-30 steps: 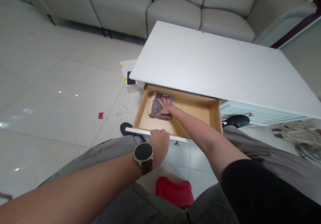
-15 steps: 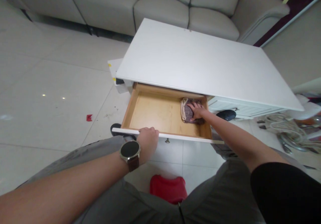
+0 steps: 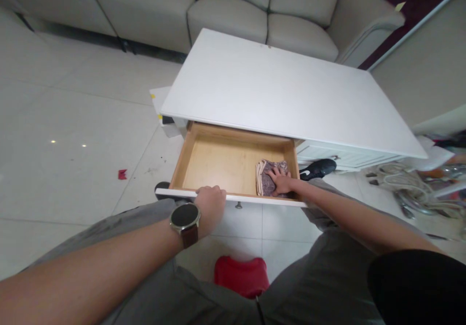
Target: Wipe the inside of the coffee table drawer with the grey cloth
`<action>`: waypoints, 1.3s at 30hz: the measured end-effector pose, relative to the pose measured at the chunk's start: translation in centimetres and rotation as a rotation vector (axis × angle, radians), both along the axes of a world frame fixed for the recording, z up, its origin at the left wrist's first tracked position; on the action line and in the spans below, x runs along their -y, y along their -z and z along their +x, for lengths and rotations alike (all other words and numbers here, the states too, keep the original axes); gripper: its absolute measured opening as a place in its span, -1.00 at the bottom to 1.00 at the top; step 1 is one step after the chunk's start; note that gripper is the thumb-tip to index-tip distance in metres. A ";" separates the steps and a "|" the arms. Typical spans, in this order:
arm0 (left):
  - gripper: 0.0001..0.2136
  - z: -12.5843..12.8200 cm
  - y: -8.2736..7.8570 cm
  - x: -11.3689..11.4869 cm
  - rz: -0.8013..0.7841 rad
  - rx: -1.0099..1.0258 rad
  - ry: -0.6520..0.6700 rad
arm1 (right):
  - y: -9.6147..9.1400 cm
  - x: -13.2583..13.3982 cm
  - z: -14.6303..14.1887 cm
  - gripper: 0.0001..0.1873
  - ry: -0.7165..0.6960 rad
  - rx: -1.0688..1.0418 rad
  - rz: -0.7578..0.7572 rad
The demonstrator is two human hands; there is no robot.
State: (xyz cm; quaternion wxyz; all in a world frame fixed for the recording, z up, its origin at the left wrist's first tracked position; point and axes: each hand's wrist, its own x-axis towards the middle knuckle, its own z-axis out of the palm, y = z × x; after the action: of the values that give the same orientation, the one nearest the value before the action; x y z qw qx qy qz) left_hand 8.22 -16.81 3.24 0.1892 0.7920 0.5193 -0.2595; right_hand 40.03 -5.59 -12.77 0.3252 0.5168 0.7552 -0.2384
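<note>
A wooden drawer is pulled out from a white coffee table. My left hand, with a watch on its wrist, has its fingers hooked over the top edge of the drawer's white front, left of the small knob. Inside the drawer's right end, my right hand presses on a folded brown-and-cream cloth, its fingers curved over the fabric. The cloth lies on the drawer bottom, close to the front panel. The cloth's underside is hidden.
A red plastic stool shows between my legs. Behind the table stands a grey sofa. A white box sits by the table's left end, coiled hoses lie at right, and a red scrap is on the floor.
My right hand has drawn the cloth from the rear right of the drawer toward its front. My left hand keeps its place on the drawer front. The view has shifted slightly.
</note>
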 end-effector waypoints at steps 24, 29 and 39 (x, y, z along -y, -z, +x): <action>-0.66 -0.2 0.6 0.8 0.056 0.023 -0.040 | 1.7 -2.3 -14.8 0.51 -0.219 -0.188 0.018; -0.64 -0.2 0.7 1.1 0.075 0.043 -0.065 | 1.3 -2.5 -21.6 0.45 -0.227 -0.212 0.017; -0.59 -0.1 1.3 1.4 0.124 0.004 -0.058 | 2.4 -1.4 -30.4 0.34 -0.162 -0.294 0.055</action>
State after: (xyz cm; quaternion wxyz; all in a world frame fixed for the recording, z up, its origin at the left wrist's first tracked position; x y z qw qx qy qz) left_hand 8.16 -18.16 1.91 0.1481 0.7873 0.5567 -0.2197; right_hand 9.65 -4.14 -15.16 0.2151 0.4224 0.8401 -0.2638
